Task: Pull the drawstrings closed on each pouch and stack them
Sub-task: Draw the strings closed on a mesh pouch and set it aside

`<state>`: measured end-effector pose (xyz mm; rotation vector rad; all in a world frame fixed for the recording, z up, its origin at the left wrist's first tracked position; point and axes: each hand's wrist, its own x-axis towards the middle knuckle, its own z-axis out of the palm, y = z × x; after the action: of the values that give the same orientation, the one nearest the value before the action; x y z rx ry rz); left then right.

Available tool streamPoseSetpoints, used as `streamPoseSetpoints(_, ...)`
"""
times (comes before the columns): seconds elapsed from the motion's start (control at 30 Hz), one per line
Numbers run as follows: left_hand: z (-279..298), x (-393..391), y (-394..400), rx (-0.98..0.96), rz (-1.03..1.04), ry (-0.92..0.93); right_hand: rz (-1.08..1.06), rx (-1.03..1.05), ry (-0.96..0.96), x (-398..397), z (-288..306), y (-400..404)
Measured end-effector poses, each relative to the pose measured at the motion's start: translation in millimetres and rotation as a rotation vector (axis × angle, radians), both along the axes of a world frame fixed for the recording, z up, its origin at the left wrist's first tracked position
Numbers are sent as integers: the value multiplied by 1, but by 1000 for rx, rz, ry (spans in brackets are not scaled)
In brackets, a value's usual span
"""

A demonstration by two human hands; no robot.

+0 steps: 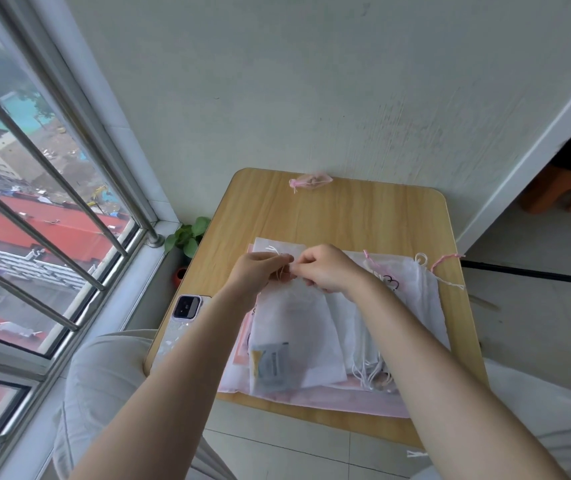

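Observation:
A white sheer pouch (297, 327) lies in the middle of the small wooden table (346, 216), its mouth pointing away from me and a small packet (272, 363) showing through near its bottom. My left hand (259, 271) pinches the white drawstring (275, 252) at the pouch's mouth. My right hand (325, 268) pinches the gathered top edge right beside it. More white pouches (412, 296) with white and pink cords lie overlapped to the right. A small pink pouch (310, 181) rests at the table's far edge.
A phone (185, 313) lies on the table's left front corner. A potted green plant (187, 237) stands on the floor between table and window. Window bars run along the left, a plain wall stands behind the table, and my knees flank the near edge.

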<state>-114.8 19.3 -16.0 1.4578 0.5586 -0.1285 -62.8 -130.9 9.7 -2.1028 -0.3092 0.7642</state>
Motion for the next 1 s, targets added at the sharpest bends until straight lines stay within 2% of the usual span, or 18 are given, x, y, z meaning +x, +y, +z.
streamPoseSetpoints(0.17,-2,0,3,18,10,1,69,-79,62,-2,-4,-8)
streamPoseSetpoints(0.27,-6,1,5,65,28,21,53,-46,97,0,-7,-12)
streamPoseSetpoints(0.43,-3,0,2,88,5,20,-33,5,-16,-1,-6,-5)
streamPoseSetpoints(0.67,1,-1,10,81,-64,23,-54,32,166,-9,-11,9)
streamPoseSetpoints(0.83,4,0,12,241,-97,43,26,-114,28,-4,-13,8)
streamPoseSetpoints(1.0,6,1,10,393,-150,-3,-66,-27,-85,6,-14,7)
